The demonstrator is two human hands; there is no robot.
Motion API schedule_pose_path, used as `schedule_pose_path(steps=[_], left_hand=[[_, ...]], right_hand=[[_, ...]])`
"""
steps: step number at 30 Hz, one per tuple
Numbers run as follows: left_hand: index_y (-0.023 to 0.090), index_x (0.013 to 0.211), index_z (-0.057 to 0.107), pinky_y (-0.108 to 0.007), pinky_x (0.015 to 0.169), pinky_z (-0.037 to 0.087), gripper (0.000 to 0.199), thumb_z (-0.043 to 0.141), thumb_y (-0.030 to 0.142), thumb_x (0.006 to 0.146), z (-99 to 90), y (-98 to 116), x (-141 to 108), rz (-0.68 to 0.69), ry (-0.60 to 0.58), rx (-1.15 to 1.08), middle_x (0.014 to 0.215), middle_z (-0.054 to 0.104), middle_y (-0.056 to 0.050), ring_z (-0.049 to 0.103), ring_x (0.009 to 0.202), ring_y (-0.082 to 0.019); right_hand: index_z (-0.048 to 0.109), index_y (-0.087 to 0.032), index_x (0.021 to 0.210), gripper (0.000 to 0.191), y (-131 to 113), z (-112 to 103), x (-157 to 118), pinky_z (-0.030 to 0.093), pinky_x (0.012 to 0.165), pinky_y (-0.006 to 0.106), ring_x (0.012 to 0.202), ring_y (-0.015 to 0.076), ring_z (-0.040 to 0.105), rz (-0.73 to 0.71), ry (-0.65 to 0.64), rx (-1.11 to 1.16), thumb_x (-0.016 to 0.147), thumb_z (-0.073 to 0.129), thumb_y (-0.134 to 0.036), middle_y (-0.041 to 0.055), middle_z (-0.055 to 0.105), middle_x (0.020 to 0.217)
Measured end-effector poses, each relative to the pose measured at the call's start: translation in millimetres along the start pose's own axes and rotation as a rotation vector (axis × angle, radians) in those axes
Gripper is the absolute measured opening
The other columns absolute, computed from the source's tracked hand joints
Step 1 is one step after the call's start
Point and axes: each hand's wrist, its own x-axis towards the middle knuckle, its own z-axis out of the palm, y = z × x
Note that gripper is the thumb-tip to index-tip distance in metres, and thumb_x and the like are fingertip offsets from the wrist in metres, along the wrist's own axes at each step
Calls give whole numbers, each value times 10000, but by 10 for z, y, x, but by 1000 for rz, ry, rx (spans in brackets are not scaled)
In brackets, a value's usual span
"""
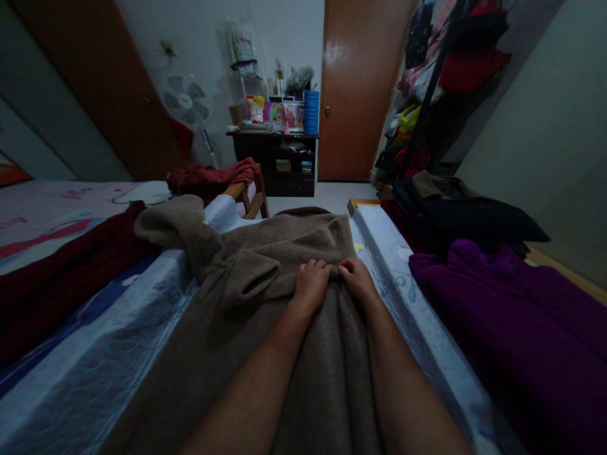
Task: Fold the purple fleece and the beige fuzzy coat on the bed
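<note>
At frame centre, the left hand [313,283] and right hand [359,279] (close together) pinch the brown coat [227,354], which spreads over the bed [422,306] to the bottom edge; a purple top [512,322] lies lower right.

A brown fleecy coat [246,332] lies spread and creased over pale-blue bedding [393,249].

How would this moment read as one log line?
left hand: on coat; right hand: on coat, beside left; grip closure: unclear; coat: spread over sheet; purple garment: right of coat
</note>
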Motion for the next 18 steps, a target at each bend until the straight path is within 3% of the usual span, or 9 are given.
schedule_pose_path(steps=[4, 11, 15, 18], left_hand=[[261, 1267, 571, -344, 879, 434, 358, 398, 173, 966, 19, -102, 26, -3, 19, -82, 1105, 667, -46, 573, 968, -208], [252, 1051, 687, -315, 898, 439, 314, 463, 94, 897, 49, -194, 51, -30, 97, -222, 1063, 627, -42, 518, 1016, -204], [248, 1046, 629, -327, 911, 429, 319, 481, 46, 849, 12, -154, 56, -98, 110, -202, 1064, 590, -44, 487, 1037, -211], [243, 1049, 582, -326, 901, 424, 320, 484, 33, 829, 4, -150, 52, -99, 97, -200, 1051, 585, -37, 492, 1020, -209]], right_hand=[[678, -195, 878, 197, 20, 42, -3, 402, 963, 349, 1013, 195, 568, -17, 23, -25, 781, 509, -225, 53, 647, 971], [648, -205, 899, 172, -27, -35, -36, 395, 963, 364, 1045, 211, 546, 9, -65, -17, 781, 557, -290, 42, 617, 1004], [563, -224, 1045, 414, -124, -74, -119, 407, 926, 371, 1057, 229, 519, -43, -110, -132, 659, 707, -264, 36, 558, 1094], [547, -236, 1042, 407, -218, -59, -166, 404, 916, 370, 1075, 233, 504, -67, -110, -220, 668, 698, -191, 45, 528, 1128]])
